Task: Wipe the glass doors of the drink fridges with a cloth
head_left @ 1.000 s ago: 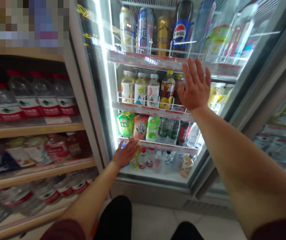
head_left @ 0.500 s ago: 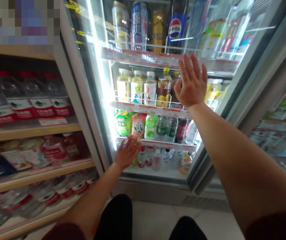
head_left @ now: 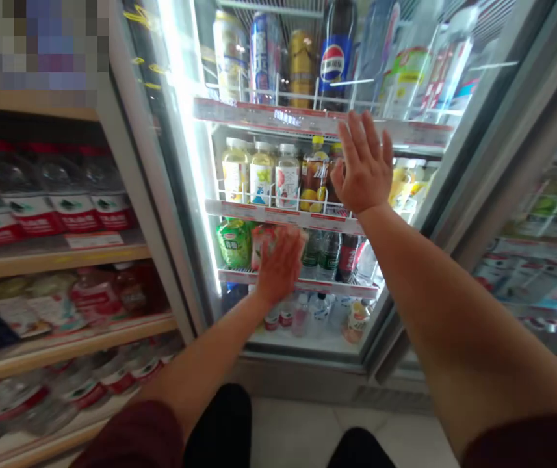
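Behind left hand [head_left: 279, 268], red drink [head_left: 260, 240]

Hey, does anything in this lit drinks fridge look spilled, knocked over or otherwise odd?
Nothing plainly stands out. The dark bottle with a blue label and the rounded green bottle stand upright, and no spill shows. The bare left hand, blurred, hides some drinks behind it, so I can't judge those.
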The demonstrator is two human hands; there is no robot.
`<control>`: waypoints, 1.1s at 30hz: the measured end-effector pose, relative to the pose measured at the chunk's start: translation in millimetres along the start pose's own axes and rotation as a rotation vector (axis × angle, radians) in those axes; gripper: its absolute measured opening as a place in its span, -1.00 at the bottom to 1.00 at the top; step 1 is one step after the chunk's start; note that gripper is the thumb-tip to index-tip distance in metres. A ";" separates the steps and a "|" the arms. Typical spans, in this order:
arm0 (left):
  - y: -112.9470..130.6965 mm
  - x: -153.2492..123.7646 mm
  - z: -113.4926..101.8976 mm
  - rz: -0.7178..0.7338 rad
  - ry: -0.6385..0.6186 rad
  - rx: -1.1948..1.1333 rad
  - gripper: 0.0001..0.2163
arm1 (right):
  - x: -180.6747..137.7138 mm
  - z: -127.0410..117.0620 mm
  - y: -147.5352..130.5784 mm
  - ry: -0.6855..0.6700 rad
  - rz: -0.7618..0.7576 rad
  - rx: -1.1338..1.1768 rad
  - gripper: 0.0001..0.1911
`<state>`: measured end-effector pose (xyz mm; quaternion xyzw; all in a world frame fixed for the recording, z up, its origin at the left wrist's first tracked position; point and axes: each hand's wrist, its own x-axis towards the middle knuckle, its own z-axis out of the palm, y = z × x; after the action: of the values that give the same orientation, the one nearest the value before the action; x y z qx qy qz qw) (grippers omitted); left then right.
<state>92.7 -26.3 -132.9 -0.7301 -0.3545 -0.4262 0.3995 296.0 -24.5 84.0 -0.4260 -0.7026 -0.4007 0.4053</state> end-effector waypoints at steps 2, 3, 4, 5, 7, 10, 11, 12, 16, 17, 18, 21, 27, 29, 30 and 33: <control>23.7 -34.1 8.9 0.168 -0.054 0.005 -0.46 | -0.1 0.1 0.4 -0.004 -0.008 -0.004 -0.26; 26.9 -39.1 9.8 0.206 -0.062 0.010 -0.47 | -0.1 0.1 0.5 -0.005 -0.009 -0.003 -0.25; 24.1 -33.7 8.0 0.207 -0.058 0.019 -0.48 | -0.2 0.0 0.5 -0.004 -0.010 0.000 -0.25; 16.0 -18.3 3.5 0.170 -0.042 0.032 -0.47 | -0.2 0.0 0.4 0.000 -0.011 0.003 -0.24; -10.3 35.2 -11.1 0.035 0.016 0.060 -0.45 | -0.3 0.2 0.2 0.013 -0.010 0.005 -0.24; -45.9 122.0 -32.8 -0.229 0.116 0.049 -0.41 | -0.1 0.7 -0.2 0.019 -0.012 0.002 -0.25; -50.0 138.5 -36.3 -0.260 0.137 0.038 -0.42 | 0.0 0.8 -0.5 0.019 -0.010 0.001 -0.25; -49.0 144.9 -37.1 -0.275 0.146 0.033 -0.42 | 0.1 0.7 -0.8 0.018 -0.009 0.001 -0.25; -10.3 82.7 -17.6 -0.088 0.069 0.073 -0.41 | 0.3 -0.3 -1.8 0.019 0.001 0.000 -0.26; -0.1 59.3 -11.0 0.055 0.034 0.074 -0.41 | 0.3 -0.5 -1.9 0.020 0.002 -0.001 -0.27; 7.0 40.5 -5.9 0.170 0.012 0.064 -0.42 | 0.3 -0.6 -1.9 0.021 0.002 -0.002 -0.27; 1.3 36.8 -7.1 0.249 -0.008 0.047 -0.41 | 0.3 -0.5 -1.9 0.024 0.003 0.007 -0.27; -55.6 158.2 -46.5 -0.227 0.115 0.014 -0.41 | 0.2 -1.9 -4.0 0.038 0.010 0.018 -0.28; -47.7 147.4 -43.8 -0.265 0.120 0.009 -0.41 | 0.2 -2.0 -4.3 0.037 0.012 0.013 -0.27; -38.2 126.9 -38.1 -0.244 0.110 0.017 -0.41 | 0.2 -1.8 -4.3 0.036 0.012 0.008 -0.27; -8.4 40.4 -14.6 -0.012 0.033 0.051 -0.41 | 0.2 -0.1 -3.2 0.043 0.003 -0.010 -0.27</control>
<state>96.1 -28.4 -89.4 -0.7105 -0.3629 -0.4315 0.4211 293.0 -25.6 83.5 -0.4204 -0.6912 -0.4125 0.4188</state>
